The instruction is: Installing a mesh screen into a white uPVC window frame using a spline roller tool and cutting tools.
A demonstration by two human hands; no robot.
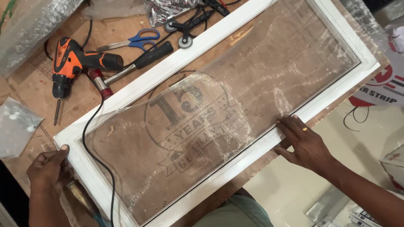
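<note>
A long white rectangular frame (pixel 168 69) lies diagonally on a brown wooden worktop, with fine translucent mesh (pixel 252 84) spread over its opening. My left hand (pixel 48 166) grips the frame's near-left corner, thumb on top of the white rail. My right hand (pixel 301 141) lies flat on the frame's near long rail, fingers spread and pressing the mesh edge against the rail. A ring shows on one finger. A printed round emblem on the board shows through the mesh.
An orange and black power drill (pixel 69 63) lies at the upper left, beside a hammer with a black grip (pixel 134 65) and blue-handled scissors (pixel 136 40). A black cable (pixel 94 155) crosses the frame's left end. A roller tool (pixel 183 35) and foil packets lie at the top.
</note>
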